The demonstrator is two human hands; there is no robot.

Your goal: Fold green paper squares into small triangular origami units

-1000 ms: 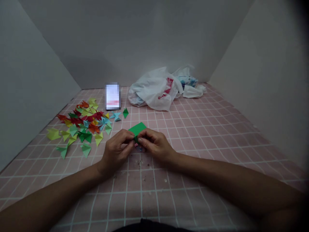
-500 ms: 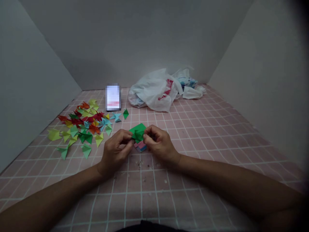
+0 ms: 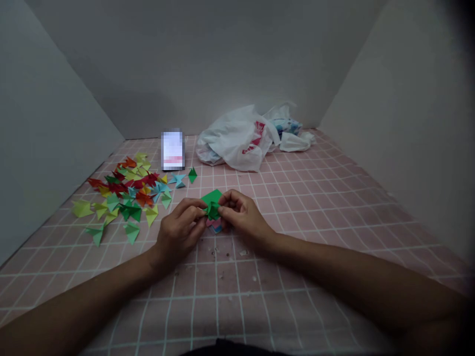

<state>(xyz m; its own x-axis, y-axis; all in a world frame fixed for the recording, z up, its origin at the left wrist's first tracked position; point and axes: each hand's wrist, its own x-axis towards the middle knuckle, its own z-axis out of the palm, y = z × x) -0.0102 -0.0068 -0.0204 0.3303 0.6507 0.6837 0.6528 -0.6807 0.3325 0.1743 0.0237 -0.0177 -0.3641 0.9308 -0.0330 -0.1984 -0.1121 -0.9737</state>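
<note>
Here we go: the left hand and right hand meet at centre frame, pinching a folded square of green paper between them! The grip is narrow, with the left fingertips and right fingertips closed on the paper from either side. The fingers hide much of the fold, so its exact shape is hard to make out.

Just below the green paper, a pink-and-blue paper piece peeks out between the hands. It's mostly covered, and we can't tell whether it touches the green paper or lies on the mat.

Moving out, there's a big scatter of folded paper pieces at middle left, in red, orange, yellow, lime, green and blue, all overlapping near the left hand. Closer to centre sit a lone green piece and a blue star-shaped piece.

Up top, a pixelated slab is too blurred to identify. To its right slumps a white plastic bag with red print, its contents hidden, beside a blue-patterned packet and a white wad.

Everything sits on a pink grid mat dotted with small scraps below the hands, and grey walls close in on the sides.
</note>
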